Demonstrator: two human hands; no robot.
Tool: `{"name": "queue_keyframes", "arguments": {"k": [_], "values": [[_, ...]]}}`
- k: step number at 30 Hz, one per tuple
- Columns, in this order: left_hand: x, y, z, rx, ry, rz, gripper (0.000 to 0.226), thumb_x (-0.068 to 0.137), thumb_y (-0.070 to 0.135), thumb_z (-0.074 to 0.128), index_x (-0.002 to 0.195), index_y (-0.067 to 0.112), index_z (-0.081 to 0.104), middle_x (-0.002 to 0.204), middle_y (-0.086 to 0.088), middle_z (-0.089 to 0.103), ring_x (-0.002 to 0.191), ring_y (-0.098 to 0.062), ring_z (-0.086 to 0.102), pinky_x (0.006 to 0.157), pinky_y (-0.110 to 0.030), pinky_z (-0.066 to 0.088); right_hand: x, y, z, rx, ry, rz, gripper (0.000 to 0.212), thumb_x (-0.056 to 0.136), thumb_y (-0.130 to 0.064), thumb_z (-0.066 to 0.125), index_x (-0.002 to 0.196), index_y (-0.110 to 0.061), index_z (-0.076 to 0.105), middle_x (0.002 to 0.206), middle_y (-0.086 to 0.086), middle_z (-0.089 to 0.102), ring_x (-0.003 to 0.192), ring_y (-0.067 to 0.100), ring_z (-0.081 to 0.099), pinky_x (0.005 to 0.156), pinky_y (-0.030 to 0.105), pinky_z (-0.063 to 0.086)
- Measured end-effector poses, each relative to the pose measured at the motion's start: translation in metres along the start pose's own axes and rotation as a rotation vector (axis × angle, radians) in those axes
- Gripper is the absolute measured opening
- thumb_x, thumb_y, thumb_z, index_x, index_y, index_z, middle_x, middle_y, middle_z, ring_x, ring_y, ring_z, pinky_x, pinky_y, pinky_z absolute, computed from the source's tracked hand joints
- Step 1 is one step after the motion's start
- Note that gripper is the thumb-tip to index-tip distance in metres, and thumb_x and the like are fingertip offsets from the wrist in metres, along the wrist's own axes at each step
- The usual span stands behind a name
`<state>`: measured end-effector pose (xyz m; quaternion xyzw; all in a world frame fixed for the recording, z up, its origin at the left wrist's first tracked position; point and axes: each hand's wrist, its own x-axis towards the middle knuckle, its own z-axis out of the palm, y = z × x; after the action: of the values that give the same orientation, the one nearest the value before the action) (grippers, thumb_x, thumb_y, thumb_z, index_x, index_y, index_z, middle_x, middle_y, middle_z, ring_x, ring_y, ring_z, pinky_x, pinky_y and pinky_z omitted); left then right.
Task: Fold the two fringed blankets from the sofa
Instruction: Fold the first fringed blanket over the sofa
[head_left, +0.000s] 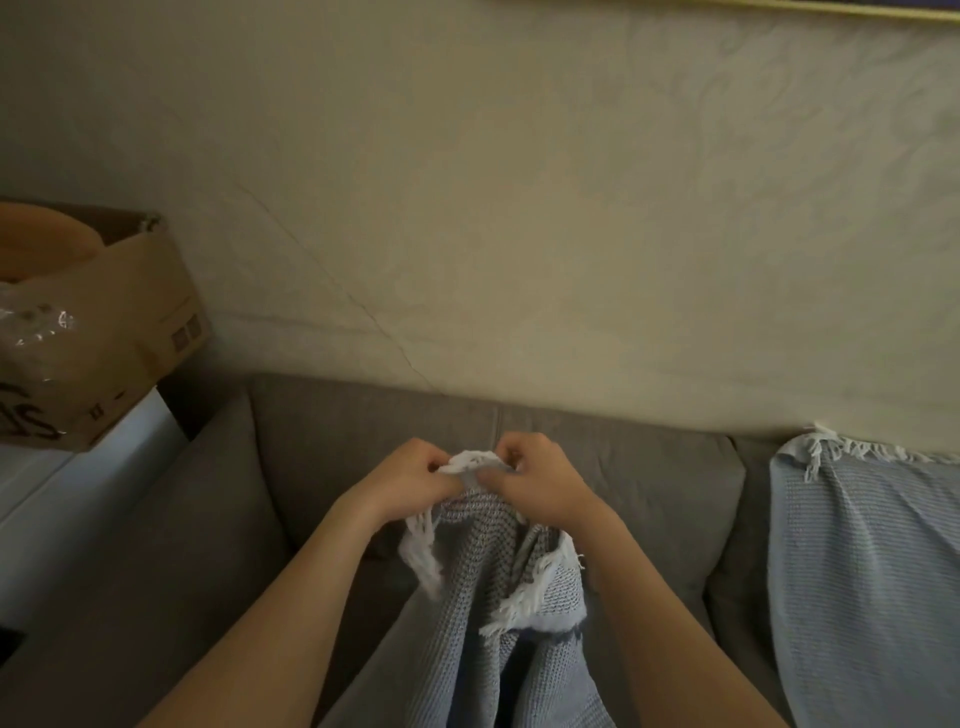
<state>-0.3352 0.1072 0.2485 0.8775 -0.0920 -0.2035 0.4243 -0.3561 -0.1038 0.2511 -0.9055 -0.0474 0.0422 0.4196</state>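
Note:
A grey knit blanket (483, 613) with white fringe hangs down between my forearms in front of the grey sofa (337, 452). My left hand (415, 475) and my right hand (535, 486) are close together at chest height, each pinching the blanket's fringed top edge. White tassels dangle below both hands. A second blanket (862, 571), light blue with a pale fringe, lies draped over the sofa's right back cushion and seat.
An open cardboard box (114, 332) with clear plastic wrap and an orange object inside sits on a white surface (47, 488) at the left, beside the sofa arm. A cream textured wall (519, 208) rises behind the sofa.

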Motion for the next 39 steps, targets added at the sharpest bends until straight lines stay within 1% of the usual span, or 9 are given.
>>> {"name": "queue_keyframes", "arguments": {"k": [8, 13, 16, 18, 21, 27, 33, 36, 39], "values": [[0.002, -0.004, 0.002, -0.395, 0.245, -0.101, 0.037, 0.087, 0.038, 0.06, 0.083, 0.002, 0.067, 0.08, -0.01, 0.068, 0.08, -0.023, 0.063, 0.075, -0.04, 0.044, -0.006, 0.014, -0.012, 0.69, -0.005, 0.245, 0.016, 0.095, -0.022, 0.077, 0.097, -0.006, 0.079, 0.098, 0.022, 0.078, 0.09, 0.031, 0.075, 0.088, 0.043, 0.061], [0.011, 0.006, 0.012, -0.454, 0.409, -0.098, 0.037, 0.102, 0.03, 0.049, 0.077, 0.006, 0.061, 0.074, -0.008, 0.063, 0.073, -0.024, 0.058, 0.068, -0.036, 0.041, 0.0, 0.02, -0.012, 0.563, 0.25, 0.363, 0.033, 0.096, 0.001, 0.064, 0.125, -0.014, 0.068, 0.086, 0.009, 0.068, 0.056, 0.006, 0.062, 0.051, 0.017, 0.049], [0.012, 0.011, 0.026, -0.303, 0.513, -0.07, 0.028, 0.103, 0.017, 0.044, 0.077, 0.012, 0.054, 0.08, -0.003, 0.058, 0.079, -0.028, 0.056, 0.062, -0.035, 0.037, -0.001, 0.016, -0.011, 0.583, 0.351, 0.34, 0.037, 0.102, 0.002, 0.045, 0.13, -0.019, 0.055, 0.096, 0.007, 0.066, 0.07, 0.013, 0.058, 0.053, 0.02, 0.046], [0.008, 0.013, 0.033, -0.304, 0.428, -0.029, 0.018, 0.104, 0.015, 0.045, 0.104, 0.018, 0.063, 0.106, 0.0, 0.066, 0.1, -0.022, 0.064, 0.072, -0.032, 0.046, -0.005, 0.011, -0.009, 0.552, 0.339, 0.272, 0.035, 0.104, 0.0, 0.044, 0.129, -0.022, 0.055, 0.106, 0.005, 0.072, 0.071, 0.011, 0.058, 0.054, 0.018, 0.047], [0.0, 0.02, 0.041, -0.309, 0.135, 0.078, 0.048, 0.108, 0.016, 0.05, 0.151, 0.035, 0.047, 0.142, 0.009, 0.053, 0.131, -0.012, 0.052, 0.103, -0.032, 0.043, -0.01, 0.004, -0.003, 0.502, 0.197, 0.064, 0.033, 0.103, 0.002, 0.05, 0.123, -0.023, 0.058, 0.097, 0.008, 0.077, 0.061, 0.007, 0.058, 0.055, 0.022, 0.047], [-0.001, 0.019, 0.042, -0.282, -0.228, 0.128, 0.036, 0.112, 0.024, 0.049, 0.143, 0.035, 0.063, 0.136, 0.013, 0.07, 0.129, -0.002, 0.063, 0.112, -0.03, 0.048, -0.015, 0.003, -0.006, 0.428, 0.087, -0.102, 0.039, 0.094, 0.002, 0.069, 0.122, -0.022, 0.058, 0.096, 0.007, 0.077, 0.093, 0.013, 0.073, 0.084, 0.028, 0.057], [0.013, 0.013, 0.046, 0.005, 0.232, 0.101, 0.016, 0.11, 0.022, 0.046, 0.104, 0.019, 0.061, 0.093, 0.0, 0.064, 0.088, -0.021, 0.063, 0.069, -0.035, 0.044, -0.021, 0.009, -0.013, 0.185, 0.097, 0.033, 0.055, 0.084, -0.004, 0.079, 0.126, -0.023, 0.05, 0.114, -0.001, 0.062, 0.103, 0.016, 0.063, 0.081, 0.028, 0.056], [0.013, 0.017, 0.048, -0.03, 0.413, 0.057, 0.014, 0.109, 0.017, 0.046, 0.111, 0.013, 0.06, 0.104, -0.004, 0.066, 0.094, -0.024, 0.063, 0.074, -0.035, 0.043, -0.025, 0.011, -0.011, -0.023, 0.036, 0.164, 0.046, 0.082, -0.001, 0.068, 0.125, -0.013, 0.056, 0.108, 0.003, 0.065, 0.098, 0.023, 0.065, 0.076, 0.036, 0.056], [0.012, 0.023, 0.046, -0.092, 0.543, 0.017, 0.009, 0.108, 0.014, 0.047, 0.11, 0.013, 0.056, 0.105, -0.002, 0.06, 0.098, -0.022, 0.057, 0.083, -0.033, 0.042, -0.028, 0.017, -0.006, -0.206, 0.0, 0.236, 0.004, 0.082, -0.006, 0.063, 0.081, -0.002, 0.06, 0.074, 0.006, 0.06, 0.068, 0.026, 0.062, 0.054, 0.031, 0.044]]}}
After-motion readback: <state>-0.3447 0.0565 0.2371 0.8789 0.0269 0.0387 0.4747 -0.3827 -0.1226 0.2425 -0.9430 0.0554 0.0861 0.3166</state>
